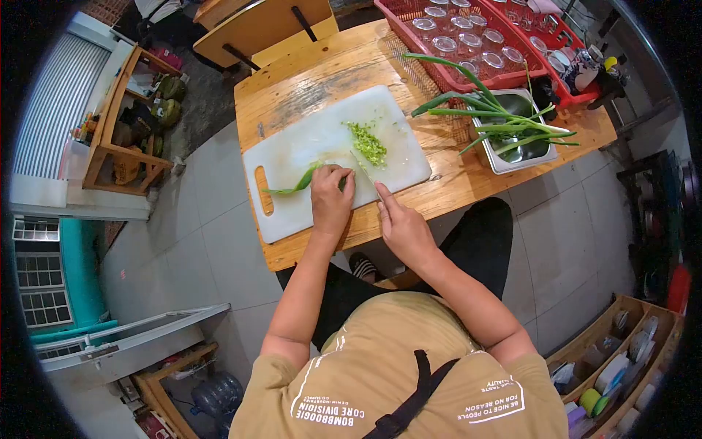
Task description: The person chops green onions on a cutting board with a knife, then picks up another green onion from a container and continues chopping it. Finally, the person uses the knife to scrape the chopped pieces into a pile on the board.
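Observation:
A white cutting board (292,146) lies on the wooden table. My left hand (333,196) is closed over a bunch of green onion (296,184), whose green end sticks out to the left on the board. In my right hand (402,225) is a knife (363,167), its blade pointing up and left beside the fingers of my left hand. Chopped green onion (366,144) forms a small heap just beyond the blade. Part of the held bunch is hidden under my left fingers.
Whole green onions (504,121) lie across a metal container (518,157) at the table's right. Behind it, a red crate (409,36) holds several upturned glasses (461,45). A yellow-brown chair (256,33) stands at the far edge of the wooden table (274,106).

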`<state>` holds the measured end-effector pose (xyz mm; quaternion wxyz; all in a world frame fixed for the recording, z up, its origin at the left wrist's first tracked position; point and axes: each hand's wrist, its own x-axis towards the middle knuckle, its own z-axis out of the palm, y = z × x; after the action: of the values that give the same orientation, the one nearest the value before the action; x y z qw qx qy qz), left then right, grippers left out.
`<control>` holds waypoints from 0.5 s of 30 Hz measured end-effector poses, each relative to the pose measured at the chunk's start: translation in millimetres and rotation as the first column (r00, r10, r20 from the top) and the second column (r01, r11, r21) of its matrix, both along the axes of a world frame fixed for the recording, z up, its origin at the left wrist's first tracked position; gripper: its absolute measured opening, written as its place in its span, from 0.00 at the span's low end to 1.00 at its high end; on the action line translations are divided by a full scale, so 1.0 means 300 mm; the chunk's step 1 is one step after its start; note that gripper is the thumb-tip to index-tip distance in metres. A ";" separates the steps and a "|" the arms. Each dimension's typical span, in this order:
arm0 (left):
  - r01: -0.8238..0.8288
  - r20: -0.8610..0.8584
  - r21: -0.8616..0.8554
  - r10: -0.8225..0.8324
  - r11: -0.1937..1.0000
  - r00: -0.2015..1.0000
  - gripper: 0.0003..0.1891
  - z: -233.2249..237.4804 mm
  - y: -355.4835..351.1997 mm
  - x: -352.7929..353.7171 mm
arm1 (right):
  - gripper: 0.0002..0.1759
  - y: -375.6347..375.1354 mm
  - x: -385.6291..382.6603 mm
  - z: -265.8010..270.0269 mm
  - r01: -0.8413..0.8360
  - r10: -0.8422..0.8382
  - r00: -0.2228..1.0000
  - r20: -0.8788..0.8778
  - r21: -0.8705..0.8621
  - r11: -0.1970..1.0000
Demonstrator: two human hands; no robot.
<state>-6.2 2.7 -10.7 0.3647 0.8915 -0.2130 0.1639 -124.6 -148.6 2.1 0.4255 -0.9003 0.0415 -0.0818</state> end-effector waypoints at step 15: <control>0.010 -0.002 -0.015 -0.010 1.000 1.000 0.05 -0.009 -0.012 0.001 | 0.26 0.016 0.052 0.018 -0.055 0.058 0.996 -0.071 0.052 0.997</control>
<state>-5.9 -0.9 -13.5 0.3726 0.8878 -0.2159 0.1625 -109.0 -143.9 7.5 0.4483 -0.8925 0.0335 -0.0358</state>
